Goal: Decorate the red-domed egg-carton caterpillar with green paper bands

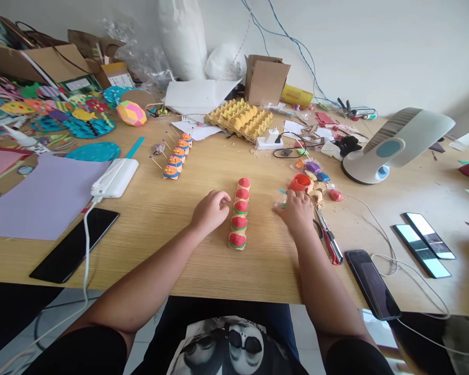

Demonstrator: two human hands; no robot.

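Observation:
A caterpillar-like strip of egg carton [239, 213] lies lengthwise on the table in front of me. Its bumps are covered in red clay, and the nearer ones have a green band along the lower edge. Just left of the strip, my left hand [212, 212] rests with its fingers curled in and nothing seen in them. My right hand [298, 212] is closed over a small clear plastic bag [280, 200] with a bit of green in it; its fingertips are partly hidden. Right behind those fingers stands a red cup [300, 182].
Beside my right hand lie a utility knife [329, 237], clay packets [312, 166] and a phone [372, 284]. A finished-looking caterpillar [178, 156] with sticks stands back left. Farther off are yellow egg trays [240, 119], a white fan [394, 143] and a power bank [115, 178].

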